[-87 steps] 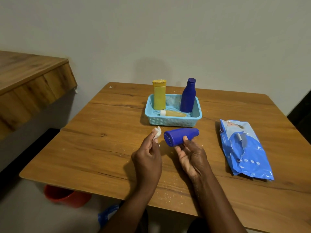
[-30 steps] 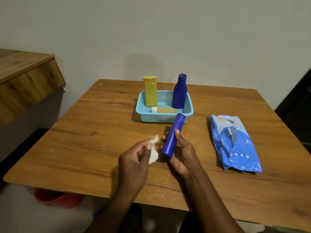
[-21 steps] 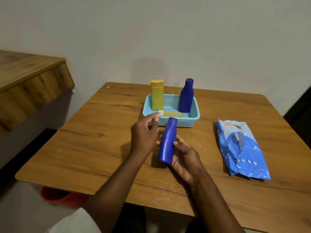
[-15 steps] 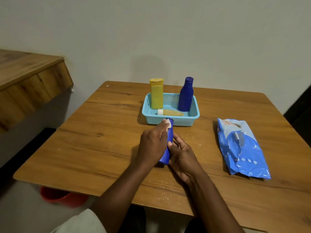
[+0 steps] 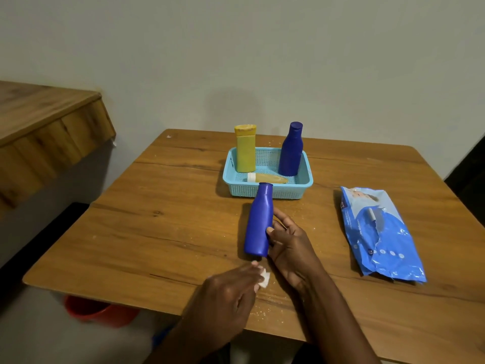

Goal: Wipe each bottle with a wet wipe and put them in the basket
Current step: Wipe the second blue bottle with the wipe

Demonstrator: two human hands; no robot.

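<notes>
My right hand [image 5: 290, 248] grips a dark blue bottle [image 5: 258, 222] above the table, its cap pointing away toward the basket. My left hand [image 5: 231, 292] pinches a small white wet wipe [image 5: 264, 279] just below the bottle's base, apart from it. The light blue basket [image 5: 267, 191] stands behind on the table. In it a yellow bottle [image 5: 245, 148] and a second dark blue bottle [image 5: 290, 149] stand upright, and a small tan tube [image 5: 266, 177] lies flat.
A blue pack of wet wipes [image 5: 378, 232] lies on the wooden table [image 5: 157, 232] to the right. A wooden counter [image 5: 44, 127] juts out at the left. A red bucket [image 5: 99, 310] sits on the floor under the table's near left edge.
My left hand with the wipe has slid from the bottle's cap end down past its base toward me. The right hand keeps holding the bottle in about the same place.
</notes>
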